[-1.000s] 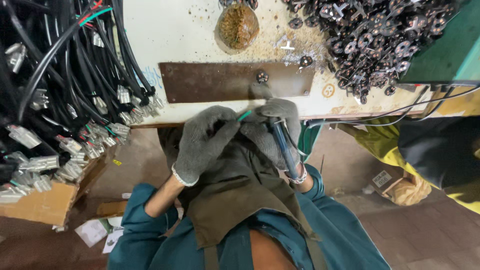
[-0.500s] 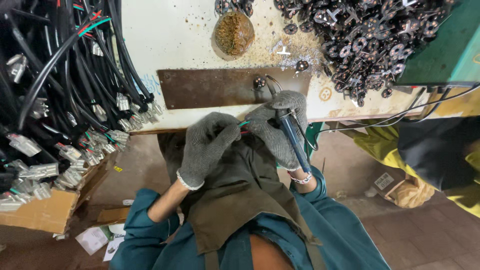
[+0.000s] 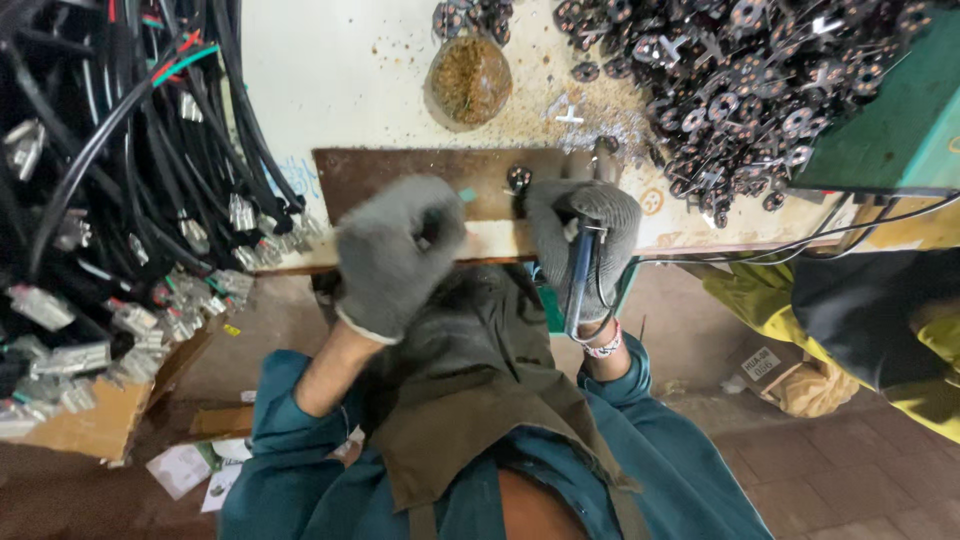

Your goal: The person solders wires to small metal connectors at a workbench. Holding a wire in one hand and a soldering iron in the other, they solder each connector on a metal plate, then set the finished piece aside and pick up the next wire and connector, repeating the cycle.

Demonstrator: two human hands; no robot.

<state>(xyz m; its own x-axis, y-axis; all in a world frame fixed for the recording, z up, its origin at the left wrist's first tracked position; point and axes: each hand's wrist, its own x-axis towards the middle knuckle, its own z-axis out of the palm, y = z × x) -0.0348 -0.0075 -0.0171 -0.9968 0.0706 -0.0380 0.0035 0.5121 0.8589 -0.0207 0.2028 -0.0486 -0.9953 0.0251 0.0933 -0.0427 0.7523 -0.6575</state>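
Tool at the bench's front edge
Right hand grips the dark tool tight; left hand pinches a green wire over the brown plate. A slip could gouge the glove.

The cream-painted, debris-speckled surface carries a rusty brown flat metal plate at its near edge, a heap of small dark round metal parts, and a brown domed mound.
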